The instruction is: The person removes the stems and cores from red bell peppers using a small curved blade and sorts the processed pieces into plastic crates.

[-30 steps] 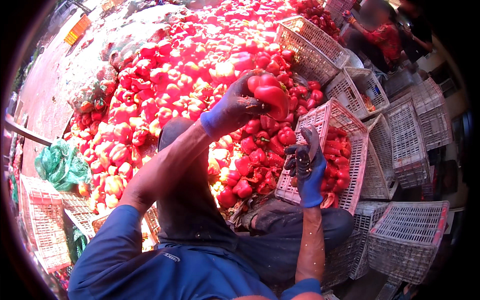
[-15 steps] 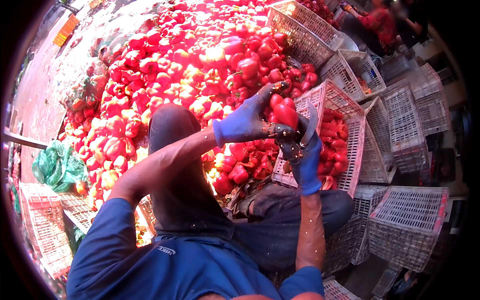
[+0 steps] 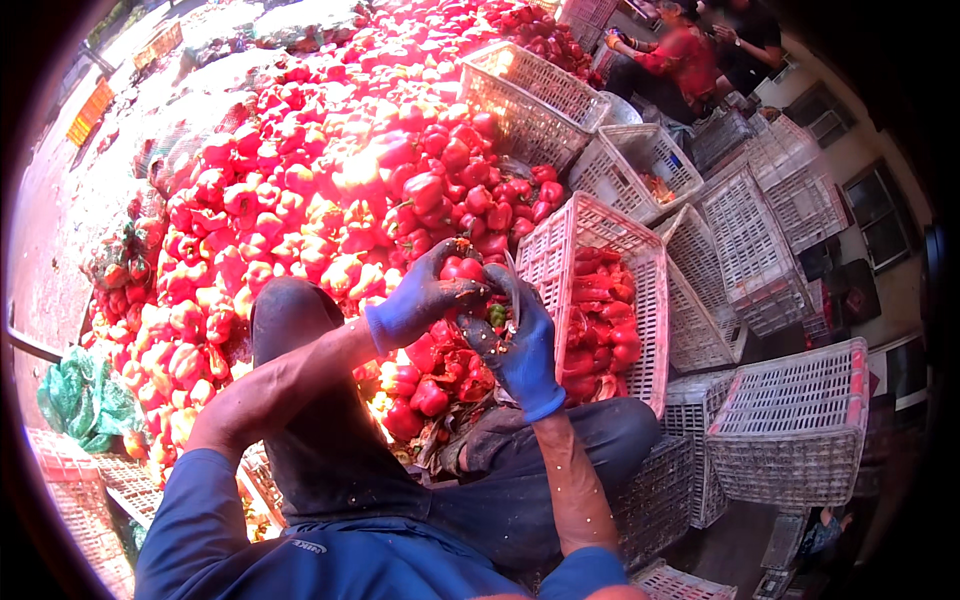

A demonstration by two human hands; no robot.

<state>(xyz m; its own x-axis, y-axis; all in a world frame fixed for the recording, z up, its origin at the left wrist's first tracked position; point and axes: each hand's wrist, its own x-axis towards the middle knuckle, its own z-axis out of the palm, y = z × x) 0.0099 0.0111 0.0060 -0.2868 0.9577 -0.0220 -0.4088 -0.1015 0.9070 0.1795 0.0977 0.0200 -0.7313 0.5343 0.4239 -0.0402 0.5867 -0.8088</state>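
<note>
In front of my knees, my left hand (image 3: 412, 305), in a blue glove with a dark palm, is closed around a red bell pepper (image 3: 463, 268). My right hand (image 3: 528, 355), gloved the same way, grips a knife (image 3: 514, 292) whose blade stands up close against the pepper. The knife's handle is hidden in the fingers. A green pepper stem (image 3: 497, 315) shows between the two hands, by the right fingers. Right beside them, a pinkish plastic crate (image 3: 652, 330) holds red pepper pieces (image 3: 600, 335).
A large heap of red peppers (image 3: 270, 215) spreads ahead and left. Plastic crates (image 3: 790, 420) are stacked on the right, and others (image 3: 535, 105) stand beyond the pinkish one. Green netting (image 3: 88, 400) lies at the left. Other people (image 3: 685, 60) are at the far right.
The view has swung, so the scene sits further left. My hands have drawn closer together around the pepper, and the knife blade has come against it. A green stem now shows between them.
</note>
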